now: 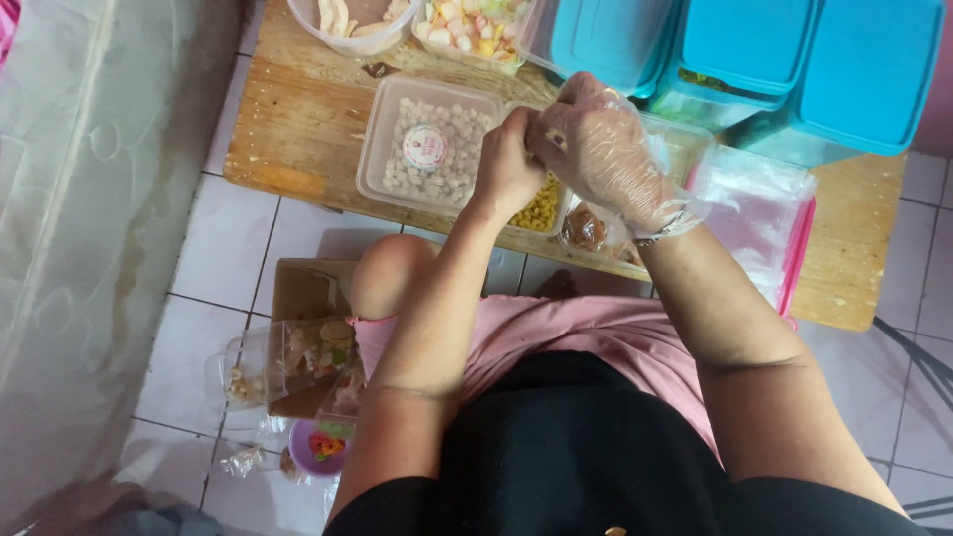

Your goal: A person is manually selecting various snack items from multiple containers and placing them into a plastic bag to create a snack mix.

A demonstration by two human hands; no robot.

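Over a low wooden counter (298, 109) set on a tiled floor (213, 258), I see my left hand (508, 164) bare and my right hand (606, 149) inside a thin clear plastic glove (635, 184), the two meeting above a row of open tubs. The left fingers (516, 124) are pinched narrow at the glove's fingertip end, seemingly tugging at the film; the right fingers curl loosely inside it, and I cannot tell that they hold anything else. Directly beneath sit a tub of yellow kernels (541, 208) and a tub of brown sweets (586, 230), with a lidded tub of small white balls (429, 149) just to the left. Teal-lidded boxes (754, 60) stand at the far edge, a stack of clear bags (756, 213) lies on the right, and filled snack packets (308, 357) rest on the floor by my knee. My judgement: the glove is flimsy, so a hard pull could tear it, or a slipping elbow could knock the open tubs and scatter kernels across the counter.
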